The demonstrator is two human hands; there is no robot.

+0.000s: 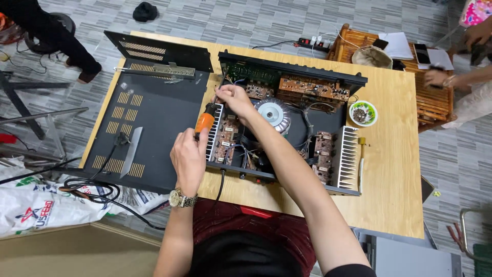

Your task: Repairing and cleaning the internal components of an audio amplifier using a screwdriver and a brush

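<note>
The amplifier (287, 123) lies open, its black cover (148, 118) already off, left of the left hand (189, 159), which grips an orange-handled tool (206, 121). The right hand (236, 97) pinches the tool's top; boards remain mounted.

The person's forearms are bare from the hands up to the elbows. On the left wrist sits a wristwatch (182, 198) with a round pale dial and a gold-and-silver metal link band. A short black sleeve (350, 270) edges the right upper arm, well to the right of the wristwatch. Below the wristwatch and just to its right, dark red patterned cloth (266, 231) covers the lap, and dark hair (241, 256) shows lower still.
</note>
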